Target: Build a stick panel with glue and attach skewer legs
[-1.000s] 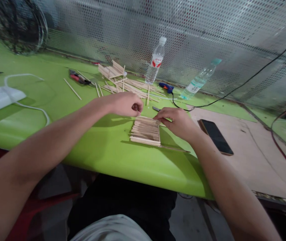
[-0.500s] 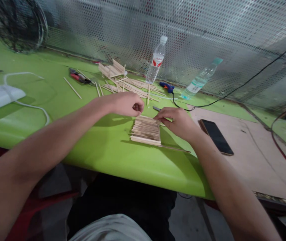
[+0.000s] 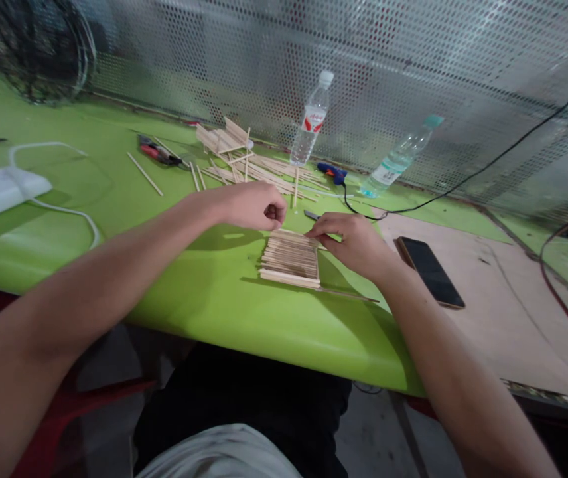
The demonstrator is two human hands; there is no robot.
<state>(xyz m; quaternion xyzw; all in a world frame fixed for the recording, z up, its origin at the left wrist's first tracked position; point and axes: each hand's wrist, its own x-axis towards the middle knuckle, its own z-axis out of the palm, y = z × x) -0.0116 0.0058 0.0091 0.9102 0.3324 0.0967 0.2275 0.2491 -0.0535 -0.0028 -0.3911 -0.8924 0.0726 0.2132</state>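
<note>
The left hand (image 3: 253,206) hovers curled into a loose fist, fingertips pressed together, just beyond the stick panel's (image 3: 290,259) far left corner. To its right, the right hand (image 3: 356,242) rests on the panel's far right edge, fingertips pinching it; a phone (image 3: 429,270) lies near, further right.

We have a single view, from a camera worn on the person's head, looking forward and down over both forearms onto the green bench (image 3: 204,292). It sits close: the person's lap fills the bottom edge, the perforated metal wall (image 3: 413,60) closes the top. The wide lens bends the bench's near edge.
</note>
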